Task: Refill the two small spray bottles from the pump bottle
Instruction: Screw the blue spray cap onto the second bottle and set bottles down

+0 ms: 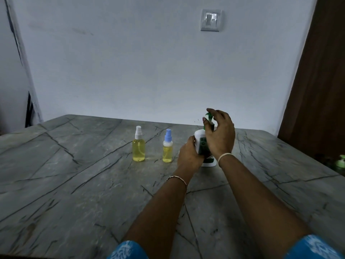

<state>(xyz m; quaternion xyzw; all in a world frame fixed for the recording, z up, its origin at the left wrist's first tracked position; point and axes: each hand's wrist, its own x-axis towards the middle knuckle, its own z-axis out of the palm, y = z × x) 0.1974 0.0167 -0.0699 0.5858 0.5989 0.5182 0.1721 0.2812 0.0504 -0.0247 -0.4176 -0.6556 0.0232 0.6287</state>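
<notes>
A white pump bottle [198,136] with a green pump head [207,116] stands upright on the grey stone table [74,184]. My left hand [189,154] grips the bottle's body from the left. My right hand [219,134] curls around the green pump at the top, hiding most of it. Left of the bottle stand two small spray bottles holding yellow liquid: one with a white cap [138,145] and a shorter one with a blue cap [167,147]. Both are upright with their caps on, apart from my hands.
A green object [340,161] lies at the table's right edge, partly cut off. A white wall with a light switch [211,20] rises behind the table. A brown door [321,81] stands at the right.
</notes>
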